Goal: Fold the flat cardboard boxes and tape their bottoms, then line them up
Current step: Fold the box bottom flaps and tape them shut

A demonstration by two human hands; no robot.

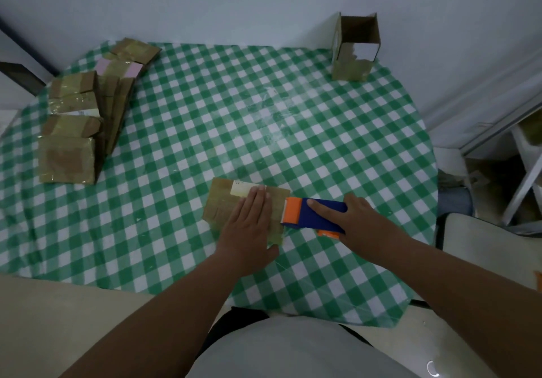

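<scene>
So far only one cardboard box (355, 47) stands finished, upright with its open top up, at the far right edge of the counter (223, 113), whose green-and-white checked cloth covers the whole top. At the far left lies a heap of flat cardboard boxes (88, 113), several overlapping and some leaning on edge, most streaked with old glossy tape; judging by that pile, most of the work is still ahead. The box in hand (231, 204) lies near the front edge of the counter, and from this angle I cannot tell whether it is already folded up with its bottom turned upward or still flat. The left hand (249, 225) presses down on it with straight fingers (258, 198) laid flat across its surface, holding it steady. The right hand (360, 222) grips a blue and orange tape dispenser (311, 213), its forefinger stretched along the top of the body, with the orange nose touching the right edge of the box. That suggests the taping step on this second box is under way. No row exists yet, since the one finished box stands alone.
</scene>
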